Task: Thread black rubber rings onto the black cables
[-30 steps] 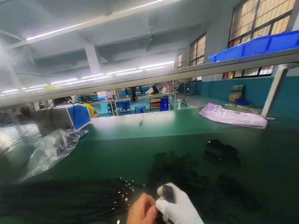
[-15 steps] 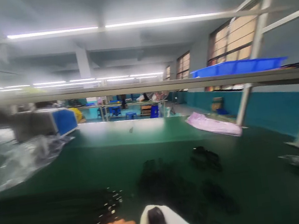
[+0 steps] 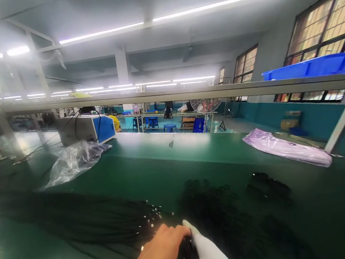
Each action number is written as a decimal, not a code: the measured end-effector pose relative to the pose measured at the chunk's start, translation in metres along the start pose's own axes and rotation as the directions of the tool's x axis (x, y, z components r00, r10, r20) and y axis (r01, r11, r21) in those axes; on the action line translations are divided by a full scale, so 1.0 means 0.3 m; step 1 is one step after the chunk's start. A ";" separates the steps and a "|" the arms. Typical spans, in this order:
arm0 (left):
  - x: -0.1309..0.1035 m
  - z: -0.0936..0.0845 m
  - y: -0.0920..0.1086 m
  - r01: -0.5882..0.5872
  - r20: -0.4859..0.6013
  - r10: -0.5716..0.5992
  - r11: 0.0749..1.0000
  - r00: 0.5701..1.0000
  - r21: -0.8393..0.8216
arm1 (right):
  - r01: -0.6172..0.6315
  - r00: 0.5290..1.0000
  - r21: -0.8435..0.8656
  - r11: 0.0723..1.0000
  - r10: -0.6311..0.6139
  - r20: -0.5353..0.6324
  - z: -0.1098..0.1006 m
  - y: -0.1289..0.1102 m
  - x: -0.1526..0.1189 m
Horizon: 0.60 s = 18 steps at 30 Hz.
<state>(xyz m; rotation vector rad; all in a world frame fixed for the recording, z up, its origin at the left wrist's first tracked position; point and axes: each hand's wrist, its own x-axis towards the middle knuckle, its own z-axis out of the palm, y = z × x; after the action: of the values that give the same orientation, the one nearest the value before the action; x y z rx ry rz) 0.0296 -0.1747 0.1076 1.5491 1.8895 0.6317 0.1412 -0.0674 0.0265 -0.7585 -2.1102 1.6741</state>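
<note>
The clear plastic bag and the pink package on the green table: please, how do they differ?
The clear plastic bag is colourless and see-through; the pink package is pale pink. The clear plastic bag lies crumpled on the left; the pink package is long and narrow, on the right. Both are shiny and rest on the green table.

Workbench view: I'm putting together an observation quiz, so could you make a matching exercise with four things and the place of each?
1. Clear plastic bag
2. Pink bag
3. Blue tray
4. Black bundle

A. Up on the raised rail
B. Between the bare left hand and gloved right hand
C. By the box with a blue panel
D. On the bench, by the slanted post

Pairs: 1-C, 2-D, 3-A, 4-B
</note>
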 end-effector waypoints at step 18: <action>0.070 0.041 -0.093 0.154 0.066 -0.143 0.776 0.987 -0.612 | 0.026 0.949 0.737 0.676 -0.248 0.193 -0.006 -0.042 -0.043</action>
<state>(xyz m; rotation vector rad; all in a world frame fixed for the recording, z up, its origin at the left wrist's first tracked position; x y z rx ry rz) 0.0163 -0.1600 0.0763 0.9616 1.5427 1.0349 0.1502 -0.0759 0.0398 -0.0980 -1.3501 2.3792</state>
